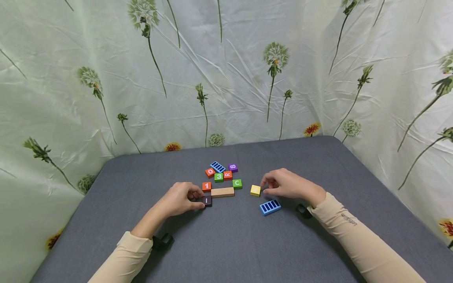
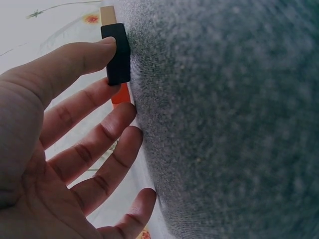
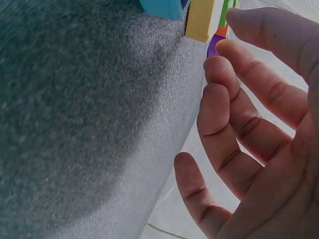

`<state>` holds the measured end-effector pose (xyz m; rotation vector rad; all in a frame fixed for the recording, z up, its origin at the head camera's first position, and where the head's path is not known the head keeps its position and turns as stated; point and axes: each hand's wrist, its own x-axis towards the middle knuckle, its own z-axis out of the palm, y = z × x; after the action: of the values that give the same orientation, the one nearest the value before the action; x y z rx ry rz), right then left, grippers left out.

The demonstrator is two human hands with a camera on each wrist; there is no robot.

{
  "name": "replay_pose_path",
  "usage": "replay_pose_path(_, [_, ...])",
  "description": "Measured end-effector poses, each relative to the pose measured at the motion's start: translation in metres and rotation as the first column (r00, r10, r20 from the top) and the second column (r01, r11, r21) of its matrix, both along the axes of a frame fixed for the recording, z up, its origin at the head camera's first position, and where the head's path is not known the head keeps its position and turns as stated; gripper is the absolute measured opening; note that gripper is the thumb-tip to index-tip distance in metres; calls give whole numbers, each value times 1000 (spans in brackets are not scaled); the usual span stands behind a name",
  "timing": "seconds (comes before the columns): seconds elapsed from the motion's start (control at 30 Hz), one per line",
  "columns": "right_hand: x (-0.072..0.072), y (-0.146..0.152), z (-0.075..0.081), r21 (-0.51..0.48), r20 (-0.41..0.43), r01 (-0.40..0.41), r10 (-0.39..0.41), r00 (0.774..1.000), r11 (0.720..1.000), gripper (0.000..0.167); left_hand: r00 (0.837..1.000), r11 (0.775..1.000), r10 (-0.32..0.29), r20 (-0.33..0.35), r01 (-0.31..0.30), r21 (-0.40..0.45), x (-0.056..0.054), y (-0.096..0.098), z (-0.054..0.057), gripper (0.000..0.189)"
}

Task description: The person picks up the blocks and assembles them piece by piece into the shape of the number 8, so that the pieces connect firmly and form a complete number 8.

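Between thumb and index finger, my left hand pinches a small black block with a white stroke on top. Its other fingers spread loosely in the left wrist view. That block sits at the left end of a plain wooden bar, just below a red-orange block marked 1. My right hand hovers with loosely bent fingers right beside a yellow block, nothing in its grasp. In the right wrist view the thumb and index fingertips stand apart near the yellow block.
A blue block with dark bars lies in front of the right hand. Behind the wooden bar are a green C block, a green 3 block, orange R and 0 blocks, a purple block and another blue barred block.
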<state>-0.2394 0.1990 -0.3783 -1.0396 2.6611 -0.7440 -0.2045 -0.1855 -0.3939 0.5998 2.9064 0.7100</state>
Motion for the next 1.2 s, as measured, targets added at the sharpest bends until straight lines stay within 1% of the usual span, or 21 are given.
replay_pose_path(0.13, [-3, -5, -2, 9, -11, 4, -3, 1000, 1000, 14, 1000, 1000, -2, 0, 2, 3, 0, 0, 0, 21])
replay_pose_path(0.37, [-6, -14, -1, 53, -10, 14, -13, 1000, 998, 24, 1000, 1000, -4, 2, 4, 2, -1, -1, -1, 21])
replay_pose_path(0.6, [-8, -18, -4, 77, -5, -3, 3, 1000, 997, 29, 1000, 1000, -9, 1, 9, 0, -1, -1, -1, 22])
replay_pose_path(0.77, [-10, -20, -6, 82, -1, -10, 10, 1000, 997, 28, 1000, 1000, -1, 5, 1, 7, -1, -1, 0, 21])
replay_pose_path(0.97, [-9, -24, -7, 79, 13, -6, 5, 1000, 997, 23, 1000, 1000, -2, 6, 2, 6, 0, -1, 0, 21])
replay_pose_path(1.2, [-6, -29, -3, 100, -5, -9, 10, 1000, 995, 20, 1000, 1000, -6, 1, 6, 3, -1, -3, -1, 21])
